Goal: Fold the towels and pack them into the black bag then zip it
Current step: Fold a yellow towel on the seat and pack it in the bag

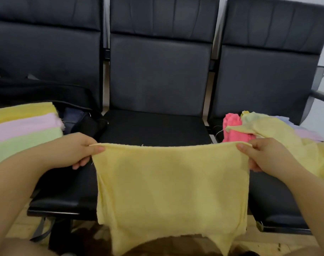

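Observation:
A yellow towel [172, 187] hangs spread in front of the middle black seat. My left hand [74, 150] pinches its upper left corner and my right hand [262, 154] pinches its upper right corner, with the top edge stretched between them. The towel's lower part looks doubled over and drops below seat level. The black bag [80, 111] lies open on the left seat. A stack of folded towels [22, 130], yellow, pink and green, lies on the left beside the bag.
A row of three black chairs [157, 71] stands in front of me. On the right seat lies a loose heap of towels [279, 132]: a bright pink one [233, 130], pale yellow, pink and blue ones. Wooden floor shows below.

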The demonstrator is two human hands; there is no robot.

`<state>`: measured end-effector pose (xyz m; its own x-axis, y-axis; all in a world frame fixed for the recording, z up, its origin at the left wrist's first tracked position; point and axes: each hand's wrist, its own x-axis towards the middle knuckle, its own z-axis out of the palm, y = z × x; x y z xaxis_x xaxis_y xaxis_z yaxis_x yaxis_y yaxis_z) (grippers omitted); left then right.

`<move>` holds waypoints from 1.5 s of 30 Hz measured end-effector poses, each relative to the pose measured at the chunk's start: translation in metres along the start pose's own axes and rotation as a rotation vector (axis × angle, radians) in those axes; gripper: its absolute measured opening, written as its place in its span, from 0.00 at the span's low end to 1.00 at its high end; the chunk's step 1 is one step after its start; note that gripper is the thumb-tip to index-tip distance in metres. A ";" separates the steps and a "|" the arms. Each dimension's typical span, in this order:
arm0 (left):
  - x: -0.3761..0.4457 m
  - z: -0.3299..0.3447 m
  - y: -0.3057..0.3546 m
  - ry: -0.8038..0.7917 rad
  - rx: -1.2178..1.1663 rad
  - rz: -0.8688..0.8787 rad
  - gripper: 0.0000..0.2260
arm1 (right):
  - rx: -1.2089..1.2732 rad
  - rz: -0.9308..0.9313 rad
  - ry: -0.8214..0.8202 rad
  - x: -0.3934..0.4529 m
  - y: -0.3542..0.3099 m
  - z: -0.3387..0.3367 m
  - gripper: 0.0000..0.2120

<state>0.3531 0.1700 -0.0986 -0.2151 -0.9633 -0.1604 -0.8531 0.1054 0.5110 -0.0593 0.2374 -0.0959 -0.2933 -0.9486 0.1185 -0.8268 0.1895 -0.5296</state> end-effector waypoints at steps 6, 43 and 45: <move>0.042 0.010 0.000 0.213 -0.476 -0.147 0.14 | 0.128 0.008 0.099 0.035 0.000 0.033 0.13; 0.082 0.058 -0.010 -0.003 0.126 -0.393 0.17 | -0.195 0.385 -0.450 0.043 -0.005 0.078 0.21; 0.081 0.061 -0.015 0.020 0.057 -0.386 0.11 | -0.130 0.433 -0.472 0.042 -0.002 0.081 0.13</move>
<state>0.3194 0.1057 -0.1702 0.1358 -0.9393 -0.3152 -0.8946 -0.2530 0.3685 -0.0314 0.1764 -0.1581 -0.3948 -0.7833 -0.4802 -0.7411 0.5804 -0.3375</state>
